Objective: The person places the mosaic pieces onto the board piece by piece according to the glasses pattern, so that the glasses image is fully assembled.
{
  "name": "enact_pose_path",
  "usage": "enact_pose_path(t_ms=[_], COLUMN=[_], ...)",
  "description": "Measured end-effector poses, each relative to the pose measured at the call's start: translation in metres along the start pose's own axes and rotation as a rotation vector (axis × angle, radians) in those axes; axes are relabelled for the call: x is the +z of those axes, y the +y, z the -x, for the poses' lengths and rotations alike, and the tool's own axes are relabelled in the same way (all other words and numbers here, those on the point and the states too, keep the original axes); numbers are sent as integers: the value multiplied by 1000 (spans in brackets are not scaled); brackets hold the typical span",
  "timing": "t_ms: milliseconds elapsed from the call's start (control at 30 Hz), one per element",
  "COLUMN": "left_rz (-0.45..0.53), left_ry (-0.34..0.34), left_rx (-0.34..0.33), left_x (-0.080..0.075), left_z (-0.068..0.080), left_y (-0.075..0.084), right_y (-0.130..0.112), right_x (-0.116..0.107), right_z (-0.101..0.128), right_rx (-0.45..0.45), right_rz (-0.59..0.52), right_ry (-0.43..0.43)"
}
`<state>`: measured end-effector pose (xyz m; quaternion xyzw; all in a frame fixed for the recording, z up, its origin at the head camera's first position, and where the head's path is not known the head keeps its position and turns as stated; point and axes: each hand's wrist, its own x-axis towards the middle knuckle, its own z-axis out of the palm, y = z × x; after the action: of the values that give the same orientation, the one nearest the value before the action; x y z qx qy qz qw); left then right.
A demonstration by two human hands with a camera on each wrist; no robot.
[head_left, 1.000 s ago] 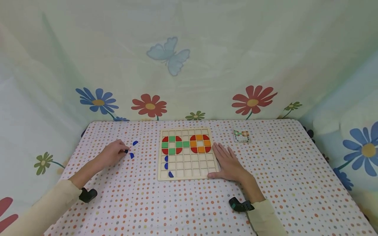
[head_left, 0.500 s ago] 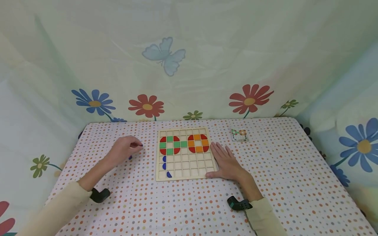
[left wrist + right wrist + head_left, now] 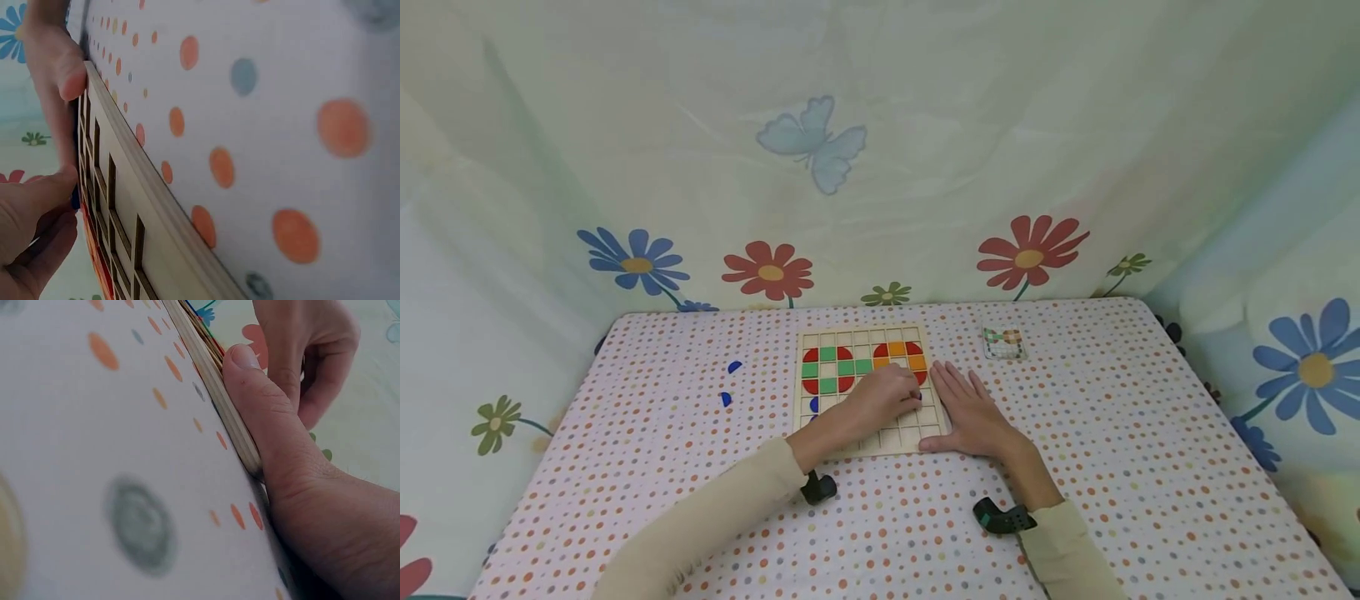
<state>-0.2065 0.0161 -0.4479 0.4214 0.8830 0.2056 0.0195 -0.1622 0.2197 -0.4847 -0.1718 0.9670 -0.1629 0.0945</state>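
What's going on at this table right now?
A person is filling a wooden grid board with coloured pieces. The left hand is over the board's middle rows, fingers curled, pinching a small dark blue piece. The right hand lies flat against the board's right edge, thumb along its near corner. Two red rings with green and orange squares are laid. Two blue pieces lie loose on the dotted tablecloth; a small pattern card sits beyond.

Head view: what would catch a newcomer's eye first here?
The wooden grid board at the table's middle, with red, green and orange tiles along its far rows. The left hand reaches across it, fingers curled, while the right hand lies flat against its right edge. Two blue pieces lie loose to the left.
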Motion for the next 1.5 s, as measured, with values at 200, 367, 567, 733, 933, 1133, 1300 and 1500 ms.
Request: enact_pose_path(t_ms=[200, 367, 567, 733, 933, 1133, 1300, 1500], left_rz=[-112, -154, -184, -225, -365, -369, -212, -233], left_ry=[-33, -14, 9, 19, 47, 1, 69, 66], left_rx=[-2, 36, 42, 50, 118, 122, 35, -279], left_x=[3, 5, 7, 8, 8, -8, -41, -89], left_z=[-10, -9, -5, -1, 4, 22, 57, 118], left_y=[4, 6, 7, 6, 7, 5, -25, -95], right_y=[-2, -2, -2, -3, -3, -3, -3, -6], right_x=[-2, -2, -1, 1, 3, 3, 2, -1], right_z=[2, 3, 3, 2, 0, -1, -1, -2], right_rx=[-13, -12, -10, -20, -23, -11, 8, 23], right_rz=[8, 16, 8, -3, -3, 5, 5, 2], right_ry=[25, 23, 27, 18, 25, 17, 19, 12])
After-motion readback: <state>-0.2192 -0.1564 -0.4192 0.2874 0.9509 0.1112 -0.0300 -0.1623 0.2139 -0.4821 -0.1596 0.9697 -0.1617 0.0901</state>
